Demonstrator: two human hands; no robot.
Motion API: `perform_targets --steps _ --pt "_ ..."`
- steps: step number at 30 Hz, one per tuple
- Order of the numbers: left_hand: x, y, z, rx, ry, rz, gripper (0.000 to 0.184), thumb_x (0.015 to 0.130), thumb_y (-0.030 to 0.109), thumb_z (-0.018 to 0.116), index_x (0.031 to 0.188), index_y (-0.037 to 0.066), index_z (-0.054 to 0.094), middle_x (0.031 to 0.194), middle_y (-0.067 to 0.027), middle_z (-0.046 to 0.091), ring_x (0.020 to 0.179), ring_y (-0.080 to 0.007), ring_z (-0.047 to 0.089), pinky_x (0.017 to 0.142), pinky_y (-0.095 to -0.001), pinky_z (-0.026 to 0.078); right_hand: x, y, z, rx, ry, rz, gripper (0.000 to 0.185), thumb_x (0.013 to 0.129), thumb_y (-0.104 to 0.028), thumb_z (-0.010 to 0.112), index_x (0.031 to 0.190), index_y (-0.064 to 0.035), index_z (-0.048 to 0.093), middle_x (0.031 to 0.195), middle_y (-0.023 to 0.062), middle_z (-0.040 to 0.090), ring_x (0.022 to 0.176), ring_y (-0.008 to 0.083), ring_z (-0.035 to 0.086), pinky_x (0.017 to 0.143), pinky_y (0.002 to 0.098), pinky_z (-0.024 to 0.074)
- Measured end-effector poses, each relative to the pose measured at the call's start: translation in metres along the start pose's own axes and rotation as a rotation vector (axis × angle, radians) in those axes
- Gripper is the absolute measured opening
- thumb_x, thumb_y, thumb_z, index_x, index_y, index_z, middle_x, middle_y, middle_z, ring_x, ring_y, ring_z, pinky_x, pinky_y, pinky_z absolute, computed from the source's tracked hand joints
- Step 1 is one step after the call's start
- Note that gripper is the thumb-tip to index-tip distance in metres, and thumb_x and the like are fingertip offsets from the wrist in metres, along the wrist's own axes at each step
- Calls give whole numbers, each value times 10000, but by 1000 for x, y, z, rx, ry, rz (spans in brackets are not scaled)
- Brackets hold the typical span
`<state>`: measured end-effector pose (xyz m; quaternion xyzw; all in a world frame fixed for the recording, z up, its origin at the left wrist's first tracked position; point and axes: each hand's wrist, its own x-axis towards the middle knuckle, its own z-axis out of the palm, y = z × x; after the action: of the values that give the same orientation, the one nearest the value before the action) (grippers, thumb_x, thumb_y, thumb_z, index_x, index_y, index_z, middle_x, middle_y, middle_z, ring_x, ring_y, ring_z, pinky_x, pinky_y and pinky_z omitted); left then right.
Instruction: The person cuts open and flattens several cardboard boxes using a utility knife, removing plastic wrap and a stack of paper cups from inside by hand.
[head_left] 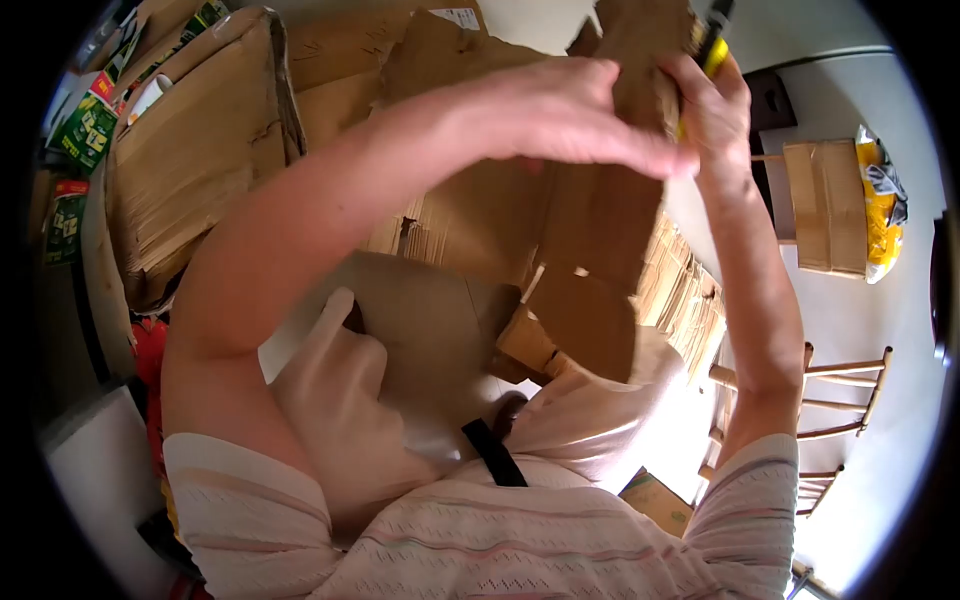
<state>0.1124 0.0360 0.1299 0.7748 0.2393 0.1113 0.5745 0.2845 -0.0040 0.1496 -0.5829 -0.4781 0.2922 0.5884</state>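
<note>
A large torn piece of brown cardboard (600, 230) stands in front of me, its lower end between my knees. My left hand (570, 115) reaches across its upper part, blurred, with fingers apart and nothing visible in them. At the cardboard's upper right edge, my right hand (715, 110) is closed round a yellow and black tool (716, 55), whose black end points up. The tool's lower part is partly hidden by the fingers.
Flattened cardboard (195, 160) leans at the left, beside green printed packs (88, 125). On the right are a cardboard box (825, 205) with a yellow bag (882, 215) and wooden chair-like frames (845, 390). A smaller box (655, 502) lies low at the right.
</note>
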Motion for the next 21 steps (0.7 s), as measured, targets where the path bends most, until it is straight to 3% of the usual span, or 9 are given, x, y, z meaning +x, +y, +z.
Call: perform_targets --steps 2,3,4,6,8,10,13,18,21 --pt "0 17 12 271 58 -33 756 634 461 740 1131 -50 486 860 -117 617 829 -170 588 662 -274 459 3 13 9 -15 0 26 225 798 -50 625 1004 6 555 826 46 585 651 139 572 631 297 504" --pt "1 16 10 169 7 -47 566 617 321 733 1005 -25 510 829 -119 609 800 -151 586 681 -279 454 1 18 16 99 -11 -21 301 783 -42 636 1053 -7 507 792 64 592 646 154 585 574 291 507" --pt "4 4 12 193 122 28 375 634 254 680 765 -76 561 605 -178 581 547 -219 605 490 -333 485 -2 22 15 211 -19 -72 383 769 -33 648 1101 -20 458 759 82 599 640 170 597 517 286 510" --pt "19 -32 14 123 112 37 396 682 59 618 1054 -43 528 846 -81 628 749 -152 594 705 -278 483 -18 22 -3 243 -32 87 335 813 -71 640 1104 -32 478 741 67 609 598 146 599 568 255 529" --pt "20 -48 6 -226 163 155 384 696 -35 568 1079 -40 532 880 -71 634 788 -133 601 726 -265 489 -42 15 -30 113 45 159 258 824 -83 617 1053 -2 531 734 35 518 586 134 535 560 302 483" --pt "27 -50 -17 -387 105 92 399 703 -39 567 1101 -25 535 933 -80 632 839 -133 602 753 -268 489 -68 39 -79 137 157 257 316 857 -112 599 1134 -11 487 712 42 484 539 136 509 498 306 458" --pt "13 21 -12 -424 309 178 154 692 33 581 816 -41 633 775 -98 647 679 -185 620 613 -306 485 -118 71 -163 101 402 451 210 848 -137 611 989 1 538 677 52 515 534 144 540 482 308 494" --pt "55 100 3 -448 262 336 160 683 20 573 818 -55 616 760 -94 633 654 -169 606 607 -296 484 -219 143 -252 353 518 814 159 796 -110 643 843 -15 525 679 83 535 584 183 545 524 341 491" --pt "82 142 20 -382 269 454 139 675 17 566 790 -48 610 727 -85 614 633 -162 591 599 -293 478 -246 164 -245 537 614 991 280 862 -187 615 992 11 465 910 207 611 733 277 630 565 366 530"
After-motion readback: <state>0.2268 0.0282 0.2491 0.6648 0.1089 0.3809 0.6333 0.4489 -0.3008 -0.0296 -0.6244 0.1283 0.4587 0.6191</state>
